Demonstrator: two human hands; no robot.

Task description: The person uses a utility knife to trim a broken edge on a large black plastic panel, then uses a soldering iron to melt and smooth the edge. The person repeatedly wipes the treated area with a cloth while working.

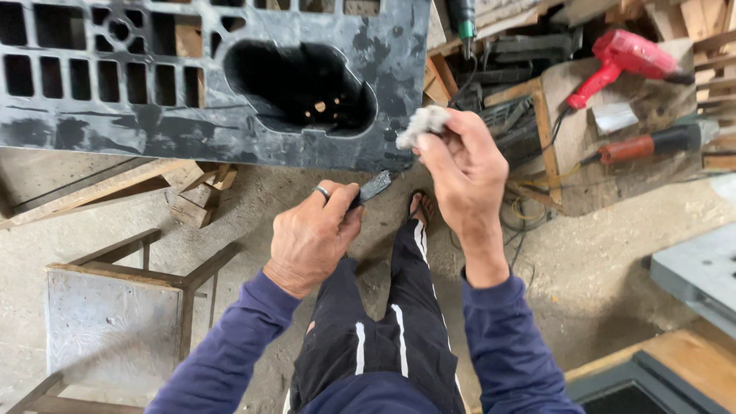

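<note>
Rag pinched by right hand fingers

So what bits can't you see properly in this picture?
- Head view: the flat dark tool is mostly buried in the left hand; only its tip shows.
- The crumpled grey-white wad is part covered by the right hand fingers.
- The big black moulded plastic panel runs off the top and left edges.
- Its large hole is too dark inside.
- The green-tipped tool is cut by the top edge.
</note>
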